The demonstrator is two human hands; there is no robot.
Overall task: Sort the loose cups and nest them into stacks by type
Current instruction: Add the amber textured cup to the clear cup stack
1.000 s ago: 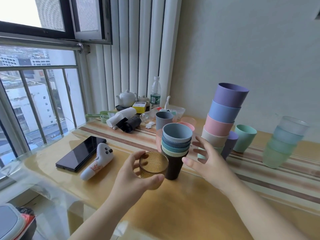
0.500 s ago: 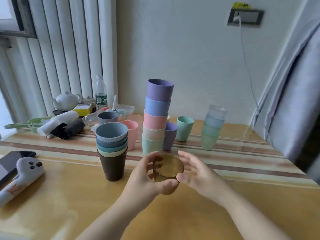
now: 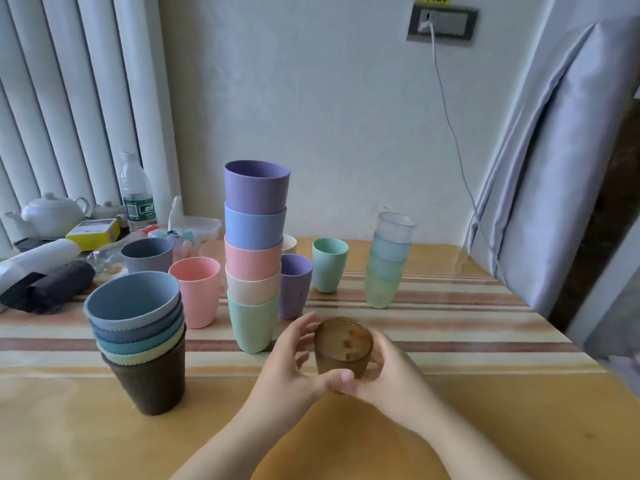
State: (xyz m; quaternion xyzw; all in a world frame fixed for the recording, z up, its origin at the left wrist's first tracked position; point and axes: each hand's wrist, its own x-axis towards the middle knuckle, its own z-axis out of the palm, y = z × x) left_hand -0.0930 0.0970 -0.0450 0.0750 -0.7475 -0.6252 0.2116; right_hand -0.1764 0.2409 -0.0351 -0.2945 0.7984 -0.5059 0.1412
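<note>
Striped cloth under a glossy clear sheet covers the far half of the yellow bench (image 3: 485, 427), set against a pale wall. Tallest on it is a smooth matte five-cup stack (image 3: 255, 251), purple on top and mint at the base. Left of it a ribbed stack (image 3: 138, 337) nests in a dark brown cup; to the right stands a frosted translucent stack (image 3: 389, 261). Nearest, the left hand (image 3: 287, 368) and right hand (image 3: 391, 372) both clasp a small textured amber glass cup (image 3: 343, 348) just above the bench.

Cream cup (image 3: 290, 242) mostly hidden behind tall stack (image 3: 255, 251); amber cup (image 3: 343, 351) base covered by hands.
</note>
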